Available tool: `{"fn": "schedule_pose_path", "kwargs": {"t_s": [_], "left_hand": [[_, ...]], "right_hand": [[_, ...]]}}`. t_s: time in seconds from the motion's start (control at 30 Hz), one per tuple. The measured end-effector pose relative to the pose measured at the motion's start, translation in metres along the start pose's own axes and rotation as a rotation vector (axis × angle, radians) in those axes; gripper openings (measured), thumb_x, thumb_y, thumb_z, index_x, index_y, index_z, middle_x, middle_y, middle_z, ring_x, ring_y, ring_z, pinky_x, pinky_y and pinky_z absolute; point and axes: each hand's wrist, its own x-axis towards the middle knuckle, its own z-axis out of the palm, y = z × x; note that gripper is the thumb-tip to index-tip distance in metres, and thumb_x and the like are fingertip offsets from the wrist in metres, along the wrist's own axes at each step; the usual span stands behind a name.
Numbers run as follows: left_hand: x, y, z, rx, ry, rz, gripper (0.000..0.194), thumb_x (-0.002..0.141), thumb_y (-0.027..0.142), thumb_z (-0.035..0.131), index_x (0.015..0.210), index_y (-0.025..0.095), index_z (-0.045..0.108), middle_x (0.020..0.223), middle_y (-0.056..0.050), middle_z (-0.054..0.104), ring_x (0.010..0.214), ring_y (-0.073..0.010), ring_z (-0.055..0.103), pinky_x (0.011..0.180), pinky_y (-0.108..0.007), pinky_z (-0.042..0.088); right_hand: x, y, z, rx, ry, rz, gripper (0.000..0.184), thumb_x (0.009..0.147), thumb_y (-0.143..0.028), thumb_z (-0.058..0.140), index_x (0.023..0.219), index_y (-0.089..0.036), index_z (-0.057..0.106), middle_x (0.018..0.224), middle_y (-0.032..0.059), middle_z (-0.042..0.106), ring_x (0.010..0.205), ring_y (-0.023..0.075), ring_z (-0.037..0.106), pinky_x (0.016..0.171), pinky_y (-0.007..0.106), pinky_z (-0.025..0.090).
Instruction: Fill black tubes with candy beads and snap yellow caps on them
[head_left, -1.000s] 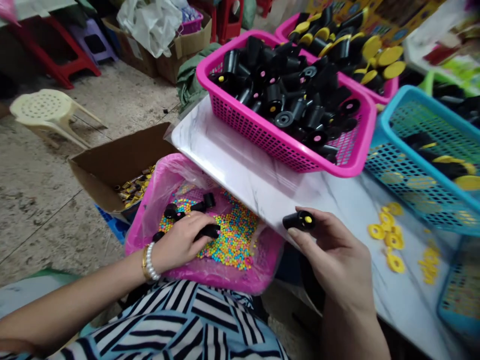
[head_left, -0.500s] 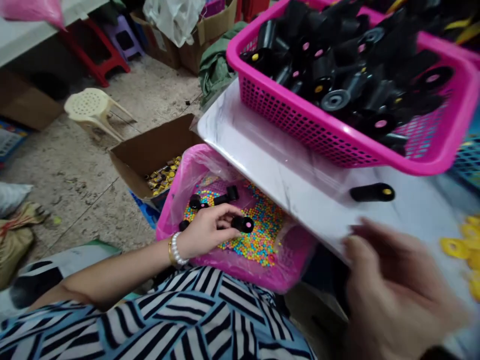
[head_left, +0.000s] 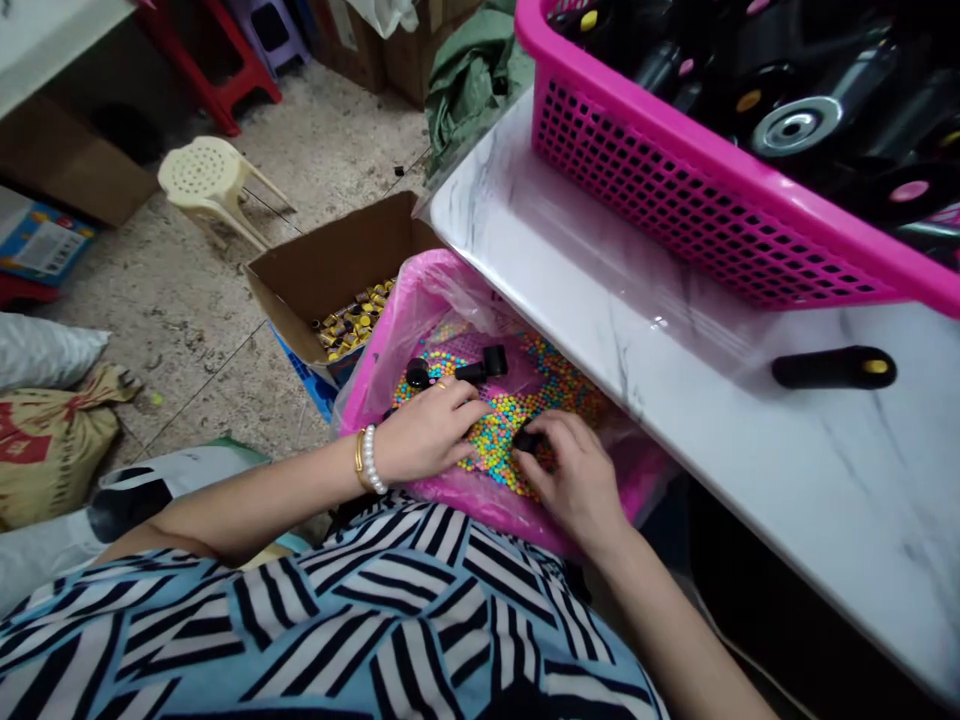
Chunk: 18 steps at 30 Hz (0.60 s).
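Observation:
My left hand reaches over small coloured balls in the lined pink basin. Its fingers are apart, with nothing visible between them. Down among the balls, my right hand pinches a black plastic part between thumb and fingers; most of that part is hidden. Close to my left fingers lies a black tube-shaped piece, with a black cap-like end at its right. Another round black piece lies left of it.
A white marbled table overhangs the basin's right side. It bears a pink basket of black parts and one loose black part with a yellow dot. A cardboard box of yellow pieces and a cream stool stand left.
My right hand has come from over the table down into the basin. The black part with a pink dot has left my left hand, which has opened. The view has shifted.

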Motion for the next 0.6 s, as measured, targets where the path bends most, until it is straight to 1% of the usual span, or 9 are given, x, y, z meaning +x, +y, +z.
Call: {"fn": "schedule_pose_path", "kwargs": {"t_s": [0.03,0.1,0.17,0.2,0.27,0.33,0.4,0.5,0.6], "left_hand": [[-0.001,-0.001,0.0,0.041,-0.037,-0.008,0.033,0.087,0.021,0.066,0.119,0.012,0.059,0.115,-0.014,0.059,0.107,-0.0262,0.055,0.094,-0.042,0.051],[-0.002,-0.002,-0.001,0.109,-0.093,-0.009,0.028,0.087,0.018,0.064,0.115,0.012,0.061,0.116,-0.015,0.057,0.108,-0.0268,0.054,0.094,-0.042,0.051],[-0.002,-0.002,-0.001,0.154,-0.132,0.002,0.026,0.087,0.018,0.064,0.113,0.013,0.063,0.117,-0.014,0.057,0.109,-0.0277,0.053,0.094,-0.042,0.051],[-0.002,-0.002,0.0,0.167,-0.147,0.01,0.026,0.087,0.02,0.064,0.112,0.013,0.064,0.117,-0.014,0.056,0.109,-0.028,0.052,0.093,-0.042,0.051],[-0.002,-0.002,0.0,0.189,-0.174,0.033,0.026,0.088,0.022,0.064,0.113,0.014,0.065,0.116,-0.014,0.057,0.109,-0.0286,0.052,0.093,-0.042,0.051],[-0.001,-0.003,0.0,0.214,-0.192,0.057,0.025,0.092,0.022,0.059,0.115,0.014,0.065,0.116,-0.015,0.057,0.108,-0.0285,0.053,0.092,-0.042,0.051],[-0.001,-0.004,0.0,0.236,-0.204,0.077,0.025,0.096,0.02,0.051,0.116,0.014,0.065,0.115,-0.016,0.058,0.106,-0.0275,0.054,0.092,-0.041,0.051],[0.001,-0.005,0.0,0.246,-0.213,0.103,0.026,0.099,0.017,0.046,0.115,0.014,0.066,0.113,-0.015,0.059,0.104,-0.0255,0.055,0.091,-0.039,0.05],[0.005,-0.006,-0.001,0.259,-0.233,0.127,0.024,0.099,0.015,0.046,0.113,0.014,0.066,0.112,-0.015,0.06,0.101,-0.0248,0.057,0.09,-0.039,0.05]], "right_hand": [[-0.003,0.002,0.007,-0.035,-0.028,-0.038,0.015,0.083,-0.021,0.066,0.097,-0.021,0.062,0.105,0.0105,0.066,0.101,0.027,0.061,0.09,0.043,0.051],[-0.009,0.003,0.017,-0.006,-0.126,-0.044,0.012,0.084,-0.02,0.065,0.096,-0.021,0.063,0.102,0.0096,0.066,0.098,0.0257,0.061,0.087,0.041,0.051],[-0.011,0.0,0.02,0.107,-0.227,0.027,0.011,0.082,-0.023,0.069,0.093,-0.021,0.064,0.096,0.0074,0.066,0.091,0.0232,0.062,0.081,0.037,0.052],[-0.011,-0.001,0.018,0.183,-0.255,0.094,0.012,0.081,-0.026,0.072,0.091,-0.021,0.066,0.092,0.0062,0.066,0.085,0.0215,0.062,0.077,0.035,0.052],[-0.008,-0.003,0.009,0.364,-0.281,0.27,0.021,0.079,-0.035,0.075,0.091,-0.02,0.069,0.087,0.0044,0.067,0.075,0.0179,0.061,0.068,0.031,0.051],[-0.003,-0.004,-0.005,0.568,-0.326,0.455,0.035,0.079,-0.044,0.074,0.103,-0.02,0.072,0.087,0.0038,0.068,0.065,0.014,0.059,0.059,0.028,0.049],[0.0,-0.003,-0.02,0.765,-0.387,0.595,0.048,0.079,-0.052,0.072,0.115,-0.02,0.072,0.089,0.0043,0.07,0.058,0.0114,0.059,0.053,0.025,0.047],[0.001,0.001,-0.035,0.969,-0.432,0.711,0.055,0.073,-0.052,0.079,0.117,-0.019,0.072,0.083,0.0046,0.072,0.055,0.0112,0.062,0.051,0.024,0.048],[0.0,0.003,-0.039,1.097,-0.454,0.748,0.062,0.064,-0.038,0.088,0.121,-0.022,0.069,0.078,0.0034,0.074,0.068,0.0149,0.07,0.061,0.023,0.053]]}}
